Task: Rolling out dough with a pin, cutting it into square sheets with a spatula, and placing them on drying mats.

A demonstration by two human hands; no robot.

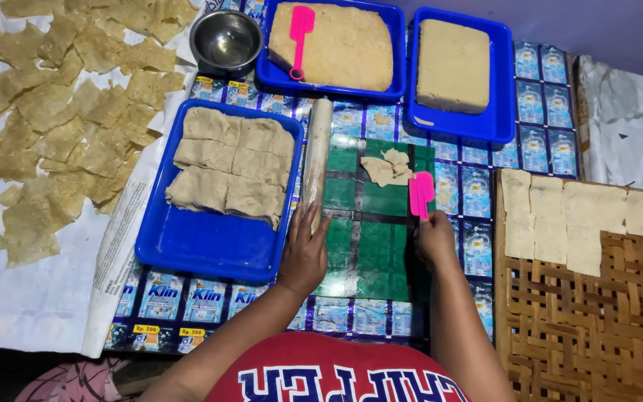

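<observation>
At frame centre, my left hand [304,253] rests fingers together on the rolling pin [315,160]; my right hand [434,240] clamps a pink scraper [420,193] beside dough scraps [385,167] on the green mat [370,223].

green mat [370,253] free, rolling pin [315,160] left, dough scraps [385,167] ahead
</observation>
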